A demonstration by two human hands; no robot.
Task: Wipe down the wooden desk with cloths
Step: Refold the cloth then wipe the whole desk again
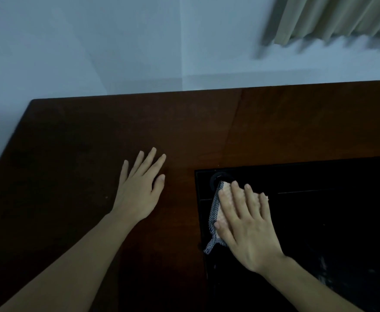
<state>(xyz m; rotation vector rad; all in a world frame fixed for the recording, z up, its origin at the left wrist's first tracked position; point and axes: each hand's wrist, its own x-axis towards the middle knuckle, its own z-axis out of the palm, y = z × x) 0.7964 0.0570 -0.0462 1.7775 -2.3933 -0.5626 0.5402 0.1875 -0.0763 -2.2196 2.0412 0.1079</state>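
Two bare hands and one cloth are over one dark wooden desk (94, 136). The left hand (139, 190) lies flat on the bare wood, fingers straight and slightly spread, holding nothing. The right hand (247, 224) presses its straight fingers down on the single cloth (217, 212), a pinkish pad edged in grey checked fabric. The cloth sits at the near-left corner of one black inset panel (331, 210), its long axis running from near to far, its far end touching a round dark grommet (216, 176). One beige curtain (337, 16) hangs at upper right.
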